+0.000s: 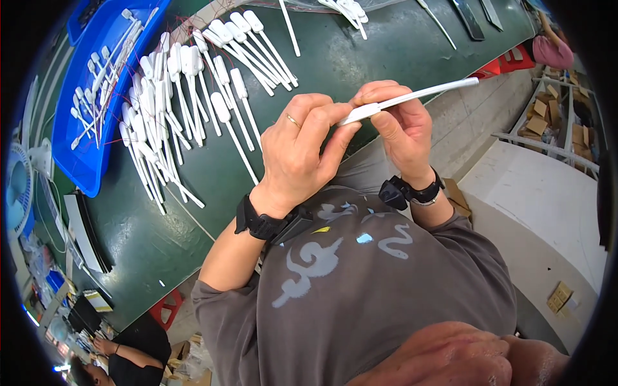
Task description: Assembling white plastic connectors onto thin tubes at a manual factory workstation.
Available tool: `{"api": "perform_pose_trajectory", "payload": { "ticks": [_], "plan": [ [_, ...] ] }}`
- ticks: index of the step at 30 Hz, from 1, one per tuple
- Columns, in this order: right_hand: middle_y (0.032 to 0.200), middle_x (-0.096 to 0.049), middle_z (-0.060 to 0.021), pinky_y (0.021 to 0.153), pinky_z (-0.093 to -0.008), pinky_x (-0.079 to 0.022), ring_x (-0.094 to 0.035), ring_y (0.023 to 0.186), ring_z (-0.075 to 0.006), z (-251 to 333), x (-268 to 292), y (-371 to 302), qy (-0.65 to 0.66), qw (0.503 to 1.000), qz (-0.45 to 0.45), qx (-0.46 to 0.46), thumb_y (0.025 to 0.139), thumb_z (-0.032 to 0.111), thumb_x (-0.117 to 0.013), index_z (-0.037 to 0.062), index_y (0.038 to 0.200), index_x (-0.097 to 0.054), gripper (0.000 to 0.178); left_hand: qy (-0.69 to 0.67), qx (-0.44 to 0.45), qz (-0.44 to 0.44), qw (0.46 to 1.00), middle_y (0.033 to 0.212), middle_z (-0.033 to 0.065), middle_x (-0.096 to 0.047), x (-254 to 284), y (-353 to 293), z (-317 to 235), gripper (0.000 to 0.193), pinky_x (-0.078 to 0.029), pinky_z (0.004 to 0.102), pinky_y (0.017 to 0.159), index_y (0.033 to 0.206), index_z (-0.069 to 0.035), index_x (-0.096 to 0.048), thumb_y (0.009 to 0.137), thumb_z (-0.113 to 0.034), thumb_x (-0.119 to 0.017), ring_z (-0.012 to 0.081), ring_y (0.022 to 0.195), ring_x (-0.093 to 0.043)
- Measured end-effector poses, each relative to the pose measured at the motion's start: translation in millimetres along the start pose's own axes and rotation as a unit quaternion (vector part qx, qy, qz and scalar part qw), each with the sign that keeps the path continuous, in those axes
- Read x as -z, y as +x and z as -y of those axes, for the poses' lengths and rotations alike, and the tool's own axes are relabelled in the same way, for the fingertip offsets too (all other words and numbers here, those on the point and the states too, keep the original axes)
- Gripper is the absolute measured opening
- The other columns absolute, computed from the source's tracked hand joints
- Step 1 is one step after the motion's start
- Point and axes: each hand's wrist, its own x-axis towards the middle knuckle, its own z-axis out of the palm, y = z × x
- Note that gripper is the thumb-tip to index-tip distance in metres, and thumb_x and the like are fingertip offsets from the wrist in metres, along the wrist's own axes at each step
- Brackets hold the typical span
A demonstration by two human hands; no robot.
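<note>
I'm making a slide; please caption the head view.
Left hand and right hand hold a white long-handled piece at a green table bearing similar pieces and a blue tray.

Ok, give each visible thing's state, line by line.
Left hand: fingers pinching the white piece by its wide end.
Right hand: fingers gripping that piece beside the left's.
White piece: held off the green table.
Blue tray: uncovered, holding similar pieces.
Loose pieces: lying on the table, many heaped.
Wristbands: fastened.
Fan: spinning or stopped, can't tell.

Cannot see the covered tip of the white paddle [368,112] in the left hand [299,145]; cannot see whole the cut-off blue tray [82,172], or dark slab [468,19] near the right edge of the surface [386,58].
</note>
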Motion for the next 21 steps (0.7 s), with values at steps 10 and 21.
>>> {"api": "perform_pose_trajectory", "payload": {
  "ticks": [10,21],
  "plan": [
    [0.115,-0.061,-0.0132,0.087,-0.0290,-0.052,-0.063,0.103,-0.0185,3.6,3.7,-1.1,-0.049,0.998,0.012,0.026,0.093,-0.001,-0.068,-0.0033,0.110,-0.067,0.018,-0.018,-0.044,0.006,0.999,0.093,0.0068,-0.067,-4.5,1.6,1.7,0.025,-0.052,0.0314,0.059,0.100,-0.005,-0.064,0.079,-0.006,-0.078,0.0234,0.077,-0.067],
    [0.118,-0.061,-0.0154,0.091,-0.0320,-0.051,-0.062,0.104,-0.0204,-3.5,1.7,-3.7,-0.020,1.000,-0.011,-0.011,0.096,0.006,-0.065,-0.0037,0.112,-0.066,0.019,-0.043,0.005,0.055,0.998,0.089,0.0087,-0.067,1.1,4.5,1.9,0.020,-0.052,0.0315,0.061,0.098,-0.003,-0.064,0.082,-0.004,-0.075,0.0259,0.073,-0.066]
  ]
}}
